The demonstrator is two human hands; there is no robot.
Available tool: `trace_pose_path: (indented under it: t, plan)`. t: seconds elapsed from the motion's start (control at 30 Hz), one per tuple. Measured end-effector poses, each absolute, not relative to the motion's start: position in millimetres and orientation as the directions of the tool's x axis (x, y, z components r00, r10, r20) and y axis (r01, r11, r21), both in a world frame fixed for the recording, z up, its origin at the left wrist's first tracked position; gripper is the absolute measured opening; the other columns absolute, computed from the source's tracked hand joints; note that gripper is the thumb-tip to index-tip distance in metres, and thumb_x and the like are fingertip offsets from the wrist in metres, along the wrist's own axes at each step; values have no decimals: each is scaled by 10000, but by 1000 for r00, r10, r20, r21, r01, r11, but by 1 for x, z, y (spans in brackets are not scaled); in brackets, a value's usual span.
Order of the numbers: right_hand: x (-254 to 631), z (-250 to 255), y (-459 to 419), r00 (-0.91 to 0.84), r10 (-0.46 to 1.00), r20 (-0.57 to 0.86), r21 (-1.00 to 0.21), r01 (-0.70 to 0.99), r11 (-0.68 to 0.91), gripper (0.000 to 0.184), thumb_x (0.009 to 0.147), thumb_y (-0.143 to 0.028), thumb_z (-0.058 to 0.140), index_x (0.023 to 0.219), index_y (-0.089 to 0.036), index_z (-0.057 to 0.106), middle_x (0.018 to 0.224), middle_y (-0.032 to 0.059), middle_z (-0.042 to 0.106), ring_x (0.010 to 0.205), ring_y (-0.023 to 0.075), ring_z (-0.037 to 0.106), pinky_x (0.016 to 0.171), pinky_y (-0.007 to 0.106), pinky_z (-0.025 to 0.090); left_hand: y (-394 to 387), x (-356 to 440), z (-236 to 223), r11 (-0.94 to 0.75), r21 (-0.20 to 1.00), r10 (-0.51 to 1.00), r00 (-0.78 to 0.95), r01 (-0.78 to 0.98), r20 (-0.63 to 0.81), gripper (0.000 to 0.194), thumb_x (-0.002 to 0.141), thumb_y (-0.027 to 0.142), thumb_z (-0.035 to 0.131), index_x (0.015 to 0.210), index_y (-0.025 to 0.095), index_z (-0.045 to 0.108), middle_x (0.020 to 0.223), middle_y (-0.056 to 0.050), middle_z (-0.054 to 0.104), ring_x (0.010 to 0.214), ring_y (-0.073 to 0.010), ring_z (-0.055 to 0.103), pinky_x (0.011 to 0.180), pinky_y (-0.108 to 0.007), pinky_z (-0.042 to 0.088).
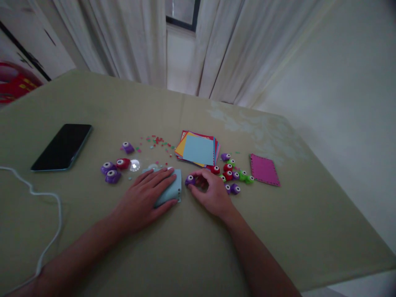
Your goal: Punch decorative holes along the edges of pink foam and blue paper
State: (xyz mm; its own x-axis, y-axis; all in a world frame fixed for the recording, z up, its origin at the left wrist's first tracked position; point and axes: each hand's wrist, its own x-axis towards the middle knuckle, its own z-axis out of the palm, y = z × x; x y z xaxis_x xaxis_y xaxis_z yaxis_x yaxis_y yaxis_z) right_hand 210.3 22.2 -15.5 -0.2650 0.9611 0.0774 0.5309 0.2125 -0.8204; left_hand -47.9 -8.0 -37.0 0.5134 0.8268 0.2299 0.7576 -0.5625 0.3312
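My left hand (pixel 148 196) lies flat with its fingers stretched over a light blue paper (pixel 169 193), which looks bent or folded. Dark marks, like punched holes, run along the paper's right edge. Just to the right, my right hand (pixel 213 192) pinches a small purple paper punch (pixel 190 180) with an eye-like round top. Its thumb and forefinger are closed on the punch, and the other fingers are curled and partly hidden. Behind that hand sit several red, green and purple punches (pixel 236 175). Left of my left hand are a red punch (pixel 123 163) and several purple ones (pixel 113 176).
A stack of coloured paper squares (pixel 199 149) lies beyond my hands. Bits of punched confetti (pixel 157 140) are scattered nearby. A magenta square (pixel 265 170) with dotted edges lies right. On the left are a dark-screened phone (pixel 63 147) and a white cable (pixel 58 206).
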Motion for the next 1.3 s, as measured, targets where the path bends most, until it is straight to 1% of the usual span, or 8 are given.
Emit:
trace_pose_path:
  t: [0.17,0.4,0.53,0.77,0.87,0.97,1.13,1.3]
  plan:
    - [202,-15,15,-261,965,33,-898,416,143,246,844,-296,782,1069,-219,720,907,30,752,725,172,666,665,293,549,-8,-48,-35,-559,323,829,513,764,222,636,1079,613,511,1615,272,491,1690,-76,497,1524,-315,508,1291,-524,339]
    - [199,-13,13,-231,973,15,-929,356,98,245,847,-322,776,1054,-224,690,929,36,748,776,181,693,695,297,573,-8,-47,-33,-546,334,837,513,768,191,610,1094,594,482,1612,271,498,1697,-68,488,1545,-307,479,1305,-513,313]
    - [199,-14,12,-250,968,39,-931,343,126,238,851,-294,787,1057,-223,691,942,33,746,770,171,686,693,289,570,-8,-47,-34,-551,324,834,512,769,203,611,1096,595,476,1600,251,514,1686,-79,503,1534,-306,493,1302,-515,318]
    - [200,-15,12,-305,946,114,-914,340,220,253,864,-252,808,1097,-215,717,990,39,766,780,164,691,702,286,570,-8,-47,-32,-553,341,833,518,760,196,604,1100,578,485,1595,234,529,1683,-92,505,1538,-321,490,1293,-543,333]
    - [203,-14,14,-327,935,140,-894,364,261,194,896,-240,803,1082,-213,753,1001,46,783,818,172,711,743,298,577,-8,-46,-30,-559,332,828,529,760,185,567,1124,532,441,1588,221,540,1685,-91,501,1548,-310,478,1294,-543,334]
    - [207,-9,16,-363,924,120,-882,388,267,153,912,-259,825,1051,-219,773,1001,42,794,856,184,726,780,311,580,-8,-45,-29,-554,336,831,525,761,182,540,1126,493,445,1584,228,551,1686,-85,501,1550,-306,476,1297,-538,336]
    - [214,-4,19,-401,914,62,-881,408,238,192,896,-209,847,1073,-223,773,1011,29,803,884,183,736,815,314,582,-7,-45,-30,-546,340,837,520,766,172,540,1113,467,472,1596,237,541,1689,-87,495,1551,-308,475,1298,-542,335]
    - [216,-4,20,-430,901,58,-865,430,261,194,891,-177,840,1069,-218,776,1035,30,802,928,187,736,856,321,578,-8,-45,-30,-555,327,831,529,765,171,542,1124,474,447,1595,220,536,1696,-87,484,1556,-302,467,1292,-541,337]
